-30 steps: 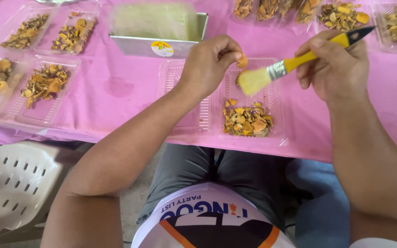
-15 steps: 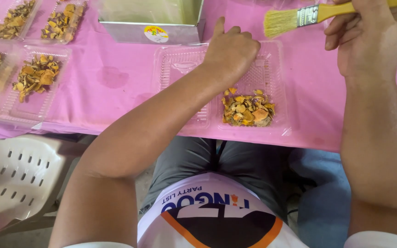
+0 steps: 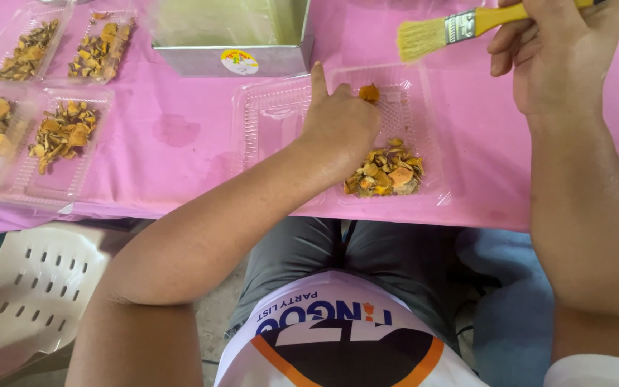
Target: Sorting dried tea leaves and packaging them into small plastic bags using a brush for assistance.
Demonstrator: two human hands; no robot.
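At frame centre an open clamshell tray (image 3: 281,122) lies on the table (image 3: 173,136), with a heap of dried pieces (image 3: 387,172) in its lower right part and the left hand (image 3: 338,125) resting on it, one piece (image 3: 369,92) at the fingertips. Behind it, at upper centre, stands a metal box (image 3: 231,61); the right hand (image 3: 553,61) at upper right holds a brush (image 3: 460,27) above the tray. Four filled trays (image 3: 59,136) lie at upper left, and a chair (image 3: 23,294) stands at lower left below the table edge.
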